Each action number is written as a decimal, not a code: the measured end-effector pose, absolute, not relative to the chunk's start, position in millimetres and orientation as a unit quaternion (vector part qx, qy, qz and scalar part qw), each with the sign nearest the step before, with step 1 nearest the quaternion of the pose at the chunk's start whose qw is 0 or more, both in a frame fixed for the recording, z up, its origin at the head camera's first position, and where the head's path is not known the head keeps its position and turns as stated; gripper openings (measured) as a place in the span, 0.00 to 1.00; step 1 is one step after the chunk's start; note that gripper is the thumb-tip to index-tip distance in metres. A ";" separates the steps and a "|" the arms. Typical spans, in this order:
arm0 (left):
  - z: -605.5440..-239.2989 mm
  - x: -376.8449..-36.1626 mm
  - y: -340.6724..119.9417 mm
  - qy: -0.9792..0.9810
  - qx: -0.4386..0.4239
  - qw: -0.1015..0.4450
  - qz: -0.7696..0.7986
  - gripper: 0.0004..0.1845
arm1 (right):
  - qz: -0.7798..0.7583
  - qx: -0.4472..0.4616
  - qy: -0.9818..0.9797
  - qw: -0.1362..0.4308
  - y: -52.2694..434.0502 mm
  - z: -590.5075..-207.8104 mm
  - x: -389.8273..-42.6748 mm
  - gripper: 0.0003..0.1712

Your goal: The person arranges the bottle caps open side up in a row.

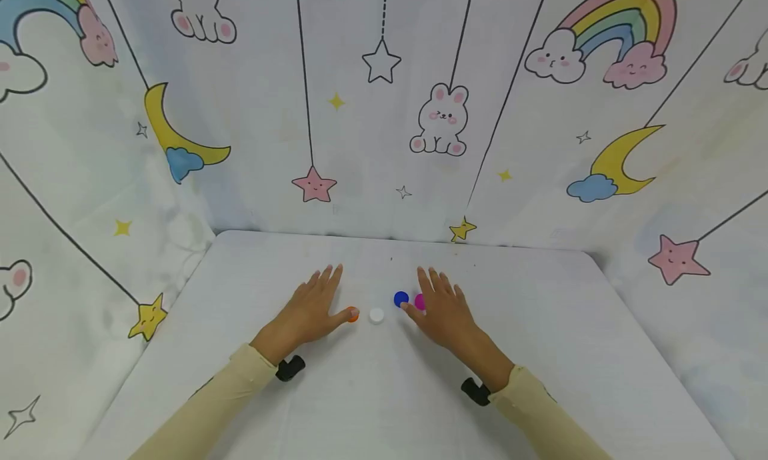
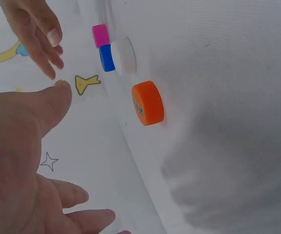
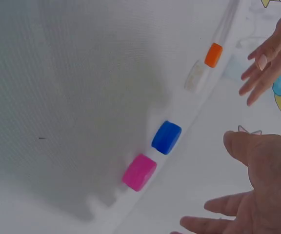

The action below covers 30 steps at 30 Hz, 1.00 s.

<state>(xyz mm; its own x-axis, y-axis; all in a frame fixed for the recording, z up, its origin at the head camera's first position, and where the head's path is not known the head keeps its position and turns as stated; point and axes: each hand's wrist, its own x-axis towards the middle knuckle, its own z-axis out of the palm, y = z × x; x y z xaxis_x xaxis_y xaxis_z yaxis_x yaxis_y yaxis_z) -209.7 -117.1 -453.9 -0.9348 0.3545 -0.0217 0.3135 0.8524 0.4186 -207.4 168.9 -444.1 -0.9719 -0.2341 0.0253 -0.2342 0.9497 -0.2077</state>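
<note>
Several bottle caps sit in a rough row on the white table: an orange cap (image 2: pixel 148 103), a white cap (image 1: pixel 377 315), a blue cap (image 3: pixel 167 137) and a pink cap (image 3: pixel 140 172). My left hand (image 1: pixel 309 311) hovers over the table by the orange cap, its fingers spread and its thumb partly covering that cap in the head view. Above the blue and pink caps is my right hand (image 1: pixel 445 311), fingers extended, holding nothing. Both wrist views show the hands apart from the caps. Printing marks the top of the orange cap.
The white table (image 1: pixel 384 407) reaches back to a cloth backdrop (image 1: pixel 258 113) printed with rainbows, moons, stars and rabbits. A black wrist camera (image 1: pixel 291 368) sits under the left wrist, and another black camera (image 1: pixel 476 392) under the right.
</note>
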 end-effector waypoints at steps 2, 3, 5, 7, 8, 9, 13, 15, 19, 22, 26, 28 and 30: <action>-454.9 -210.1 -118.2 0.960 0.178 0.051 0.211 0.51 | 0.108 0.127 -0.986 0.007 166.2 -443.5 -208.5 0.48; -455.5 -210.3 -118.7 0.959 0.180 0.051 0.211 0.51 | 0.110 0.132 -0.985 0.011 164.8 -443.0 -208.8 0.47; -456.6 -210.2 -119.6 0.959 0.182 0.051 0.212 0.49 | 0.110 0.143 -0.983 0.022 162.0 -442.5 -209.2 0.43; -457.0 -209.7 -120.4 0.959 0.186 0.048 0.210 0.47 | 0.110 0.152 -0.982 0.028 158.8 -442.2 -209.8 0.41; -457.2 -209.2 -120.6 0.959 0.188 0.046 0.209 0.46 | 0.111 0.157 -0.981 0.032 157.1 -441.9 -210.1 0.40; -457.2 -208.7 -120.9 0.958 0.190 0.042 0.209 0.44 | 0.112 0.162 -0.980 0.036 155.4 -441.9 -210.5 0.38; -457.6 -207.2 -122.3 0.958 0.199 0.030 0.203 0.38 | 0.115 0.177 -0.976 0.053 149.0 -442.4 -212.7 0.34; -457.9 -206.8 -122.6 0.959 0.203 0.024 0.198 0.34 | 0.113 0.186 -0.974 0.064 146.2 -443.2 -214.1 0.32; -459.1 -206.7 -121.8 0.960 0.209 0.017 0.183 0.30 | 0.120 0.198 -0.970 0.070 140.4 -443.3 -216.2 0.28; -461.4 -207.6 -121.4 0.962 0.212 0.012 0.174 0.29 | 0.122 0.207 -0.969 0.064 135.4 -443.8 -216.8 0.27; -464.3 -209.1 -120.9 0.960 0.220 0.002 0.172 0.27 | 0.125 0.220 -0.966 0.058 129.1 -447.6 -217.3 0.23; -466.1 -210.2 -120.4 0.959 0.227 -0.005 0.170 0.25 | 0.125 0.226 -0.965 0.054 125.6 -449.4 -217.4 0.22; -467.1 -210.8 -119.7 0.958 0.233 -0.012 0.169 0.24 | 0.124 0.235 -0.963 0.051 121.8 -450.9 -217.7 0.21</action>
<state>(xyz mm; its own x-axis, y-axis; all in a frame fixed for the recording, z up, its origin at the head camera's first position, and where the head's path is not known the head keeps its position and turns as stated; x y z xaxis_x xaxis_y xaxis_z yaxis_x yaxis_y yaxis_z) -210.8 -119.7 -467.1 -0.8912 0.4419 0.1026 0.4503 0.8341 0.3187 -217.7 121.8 -450.9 -0.8842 -0.4403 0.1557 -0.4654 0.8588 -0.2142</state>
